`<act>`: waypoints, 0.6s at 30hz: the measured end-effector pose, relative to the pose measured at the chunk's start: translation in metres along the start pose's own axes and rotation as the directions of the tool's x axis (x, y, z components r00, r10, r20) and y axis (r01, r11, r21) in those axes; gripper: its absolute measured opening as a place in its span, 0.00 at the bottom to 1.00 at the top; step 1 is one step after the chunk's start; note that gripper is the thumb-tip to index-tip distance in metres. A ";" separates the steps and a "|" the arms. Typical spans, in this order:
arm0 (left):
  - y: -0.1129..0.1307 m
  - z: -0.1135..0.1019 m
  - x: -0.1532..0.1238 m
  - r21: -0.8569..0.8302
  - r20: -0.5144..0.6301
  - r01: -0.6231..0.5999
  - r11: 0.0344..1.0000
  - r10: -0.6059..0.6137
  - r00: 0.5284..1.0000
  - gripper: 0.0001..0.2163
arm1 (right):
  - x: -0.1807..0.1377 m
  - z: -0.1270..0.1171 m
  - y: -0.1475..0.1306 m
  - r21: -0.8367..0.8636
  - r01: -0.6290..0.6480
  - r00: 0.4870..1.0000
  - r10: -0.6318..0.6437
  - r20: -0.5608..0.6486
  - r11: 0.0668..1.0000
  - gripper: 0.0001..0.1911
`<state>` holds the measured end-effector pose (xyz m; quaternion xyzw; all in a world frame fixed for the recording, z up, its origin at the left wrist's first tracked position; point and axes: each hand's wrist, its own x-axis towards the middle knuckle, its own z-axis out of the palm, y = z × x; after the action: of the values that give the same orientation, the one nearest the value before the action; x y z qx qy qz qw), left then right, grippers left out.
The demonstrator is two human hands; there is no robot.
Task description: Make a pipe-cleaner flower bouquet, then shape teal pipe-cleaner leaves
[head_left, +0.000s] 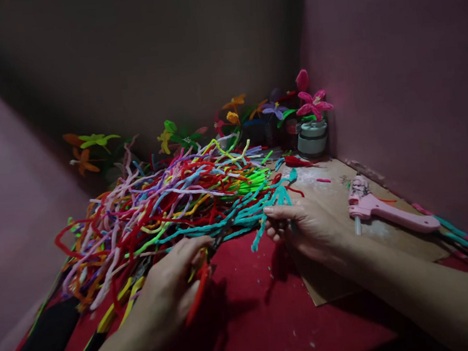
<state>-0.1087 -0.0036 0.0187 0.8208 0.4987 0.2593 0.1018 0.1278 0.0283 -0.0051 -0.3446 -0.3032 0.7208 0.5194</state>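
A big heap of coloured pipe cleaners [171,203] lies across a red cloth [254,310]. My left hand [174,290] is closed at the heap's near edge, gripping red and yellow pipe cleaners [198,288]. My right hand [304,226] is closed on a bunch of teal pipe cleaners [262,211] at the heap's right end, over the edge of a brown cardboard sheet [329,189].
A pink glue gun [384,211] lies on the cardboard to the right. Finished pipe-cleaner flowers [313,103] stand in the back corner beside a grey round container [312,137]. More flowers [92,147] rest at the back left. Pink walls close in on both sides.
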 end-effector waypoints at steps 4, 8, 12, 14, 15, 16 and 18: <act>0.011 0.009 0.000 0.181 0.096 -0.165 0.969 0.150 0.984 0.21 | -0.001 0.002 -0.002 -0.006 -0.061 0.998 0.061 0.009 0.998 0.05; 0.015 0.013 0.002 0.299 0.171 -0.240 0.924 0.195 0.966 0.22 | -0.004 0.004 -0.006 -0.009 -0.124 0.992 0.124 0.021 0.992 0.05; 0.019 0.015 0.003 0.324 0.207 -0.268 0.907 0.208 0.956 0.19 | -0.006 0.004 -0.006 -0.009 -0.153 0.986 0.153 0.062 0.988 0.05; 0.022 0.016 0.003 0.329 0.211 -0.266 0.906 0.204 0.956 0.19 | -0.006 0.004 -0.006 -0.011 -0.178 0.982 0.178 0.062 0.984 0.03; 0.023 0.016 0.004 0.334 0.207 -0.266 0.904 0.205 0.957 0.18 | -0.007 0.004 -0.006 -0.014 -0.190 0.980 0.191 0.063 0.982 0.02; 0.024 0.016 0.005 0.339 0.200 -0.268 0.902 0.209 0.957 0.18 | -0.007 0.004 -0.006 -0.018 -0.194 0.978 0.195 0.068 0.981 0.02; 0.025 0.017 0.006 0.350 0.188 -0.277 0.895 0.222 0.957 0.18 | -0.007 0.004 -0.006 -0.022 -0.190 0.977 0.191 0.092 0.982 0.02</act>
<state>-0.0785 -0.0088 0.0170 0.8988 0.4205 0.1115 -0.0543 0.1293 0.0226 0.0034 -0.3413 -0.2976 0.7805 0.4309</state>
